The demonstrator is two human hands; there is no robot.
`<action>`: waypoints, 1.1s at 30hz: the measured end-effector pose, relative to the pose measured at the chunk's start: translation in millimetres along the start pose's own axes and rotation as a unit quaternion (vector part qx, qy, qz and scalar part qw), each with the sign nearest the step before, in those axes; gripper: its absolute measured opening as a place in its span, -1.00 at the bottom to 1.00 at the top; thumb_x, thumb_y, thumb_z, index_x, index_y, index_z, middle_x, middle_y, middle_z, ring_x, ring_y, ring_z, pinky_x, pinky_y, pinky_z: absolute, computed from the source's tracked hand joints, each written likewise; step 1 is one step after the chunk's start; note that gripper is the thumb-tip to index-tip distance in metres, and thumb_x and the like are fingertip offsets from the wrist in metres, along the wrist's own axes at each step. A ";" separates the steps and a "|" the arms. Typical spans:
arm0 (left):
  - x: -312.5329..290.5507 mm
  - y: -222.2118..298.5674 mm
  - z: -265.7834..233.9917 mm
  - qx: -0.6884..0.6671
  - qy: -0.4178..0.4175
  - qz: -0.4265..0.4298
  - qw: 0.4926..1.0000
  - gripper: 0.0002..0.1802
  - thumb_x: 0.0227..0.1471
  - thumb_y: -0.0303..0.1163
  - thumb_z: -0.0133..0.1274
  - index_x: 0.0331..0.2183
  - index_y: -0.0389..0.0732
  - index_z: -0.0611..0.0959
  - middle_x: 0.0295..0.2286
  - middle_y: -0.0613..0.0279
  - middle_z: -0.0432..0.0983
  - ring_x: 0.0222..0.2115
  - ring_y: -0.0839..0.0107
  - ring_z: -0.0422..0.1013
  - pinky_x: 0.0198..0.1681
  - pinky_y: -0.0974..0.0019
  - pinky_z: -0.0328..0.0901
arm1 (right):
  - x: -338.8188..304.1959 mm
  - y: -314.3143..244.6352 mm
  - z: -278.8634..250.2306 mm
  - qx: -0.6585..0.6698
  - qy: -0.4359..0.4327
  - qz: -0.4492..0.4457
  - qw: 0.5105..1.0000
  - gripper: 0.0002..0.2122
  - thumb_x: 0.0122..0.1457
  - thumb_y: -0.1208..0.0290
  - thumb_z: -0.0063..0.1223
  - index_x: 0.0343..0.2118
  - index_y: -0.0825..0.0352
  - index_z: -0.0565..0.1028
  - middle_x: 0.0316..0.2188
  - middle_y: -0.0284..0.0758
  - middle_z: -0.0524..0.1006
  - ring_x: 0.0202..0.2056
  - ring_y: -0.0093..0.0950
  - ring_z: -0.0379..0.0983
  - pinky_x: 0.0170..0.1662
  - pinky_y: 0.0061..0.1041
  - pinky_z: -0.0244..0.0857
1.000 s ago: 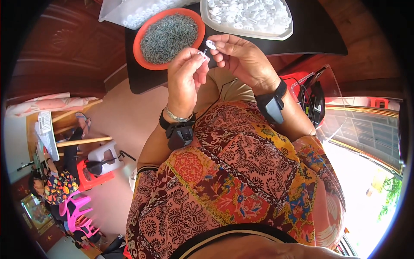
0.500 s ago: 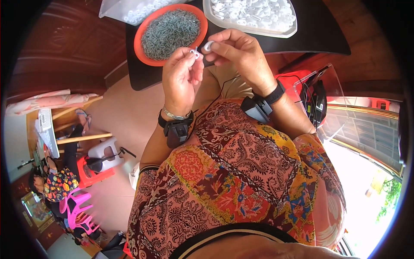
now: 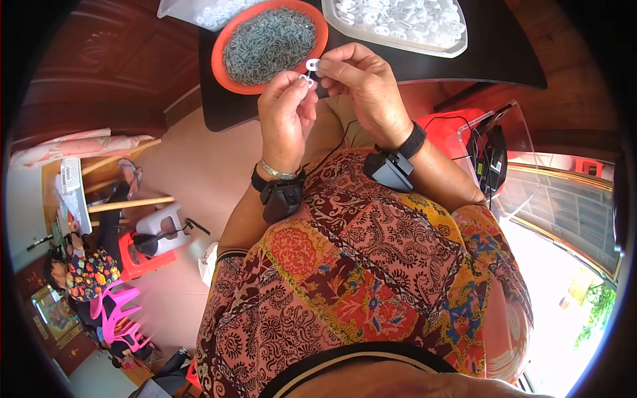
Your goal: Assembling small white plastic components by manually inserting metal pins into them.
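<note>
Between the thumb and fingers of my left hand (image 3: 286,109) is a small white plastic piece (image 3: 306,80) with a screw standing up from it. My right hand (image 3: 361,79) pinches a white plastic piece with a hole (image 3: 312,64), held at the screw's tip; whether the screw passes into the hole is too small to tell. Just beyond my left hand sits an orange-red bowl (image 3: 217,63) filled with small grey screws (image 3: 269,46). A white tray (image 3: 458,48) heaped with white plastic pieces (image 3: 405,21) lies past my right hand.
The black table (image 3: 504,63) carries the bowl, the tray and a translucent bin (image 3: 189,13) of white parts at the far left. A clear plastic box (image 3: 524,159) with black cables stands at the right. Left, a person (image 3: 93,272) sits near pink and red stools.
My right hand has brought its white piece over to the screw in my left hand, and the piece's hole now shows. The table, bowl and tray sit slightly higher and further right in view.
</note>
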State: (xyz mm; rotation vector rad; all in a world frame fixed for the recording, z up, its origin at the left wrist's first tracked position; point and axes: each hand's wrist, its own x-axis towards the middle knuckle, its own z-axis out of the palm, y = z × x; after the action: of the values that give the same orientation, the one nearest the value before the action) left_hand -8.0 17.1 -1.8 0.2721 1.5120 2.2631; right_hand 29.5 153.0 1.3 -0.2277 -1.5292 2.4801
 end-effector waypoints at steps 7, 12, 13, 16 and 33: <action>-0.4 -2.5 0.8 0.002 0.010 -0.002 1.000 -0.90 0.03 -0.42 -0.05 -0.47 -0.22 0.49 -0.63 0.39 0.35 -0.73 0.72 0.16 -0.71 0.61 -0.02 | 0.4 6.4 5.8 -0.002 0.014 -0.047 0.999 -0.87 0.11 0.50 0.08 -0.27 0.31 0.55 -0.43 -0.45 0.55 -0.45 -0.70 0.39 -0.34 -0.69 0.29; -0.1 -3.1 -1.9 0.003 0.006 -0.002 1.000 -0.89 0.03 -0.41 -0.06 -0.48 -0.23 0.48 -0.64 0.38 0.34 -0.74 0.72 0.16 -0.71 0.61 -0.02 | -1.8 9.0 6.5 -0.025 0.018 -0.077 0.997 -0.87 0.10 0.54 0.08 -0.27 0.33 0.56 -0.42 -0.43 0.55 -0.43 -0.69 0.40 -0.32 -0.66 0.34; -0.9 -2.9 -1.8 0.003 0.007 -0.002 1.000 -0.89 0.03 -0.41 -0.06 -0.48 -0.23 0.48 -0.64 0.38 0.34 -0.74 0.72 0.16 -0.71 0.61 -0.02 | -2.6 8.6 7.0 -0.031 0.016 -0.080 0.996 -0.87 0.10 0.54 0.08 -0.27 0.33 0.56 -0.42 -0.42 0.55 -0.42 -0.68 0.41 -0.31 -0.65 0.35; -1.3 -2.7 -1.1 0.009 0.009 -0.004 1.000 -0.89 0.03 -0.42 -0.06 -0.48 -0.23 0.47 -0.65 0.39 0.34 -0.74 0.73 0.15 -0.71 0.61 -0.02 | -2.9 9.0 6.4 -0.036 0.019 -0.080 0.996 -0.87 0.11 0.54 0.08 -0.26 0.35 0.55 -0.42 -0.41 0.55 -0.41 -0.67 0.42 -0.30 -0.64 0.36; -2.0 -3.8 -2.5 0.000 0.002 -0.001 1.000 -0.89 0.02 -0.44 -0.05 -0.51 -0.23 0.46 -0.65 0.39 0.33 -0.73 0.71 0.15 -0.71 0.61 -0.01 | -4.4 15.3 1.0 -0.050 -0.006 -0.106 0.993 -0.87 0.11 0.55 0.09 -0.26 0.37 0.53 -0.42 -0.41 0.54 -0.42 -0.68 0.40 -0.34 -0.67 0.32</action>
State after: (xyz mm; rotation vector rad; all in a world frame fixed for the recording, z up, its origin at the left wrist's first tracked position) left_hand -6.3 15.4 -6.2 0.2659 1.5144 2.2644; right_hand 32.0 144.3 -11.9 -0.0627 -1.5948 2.2495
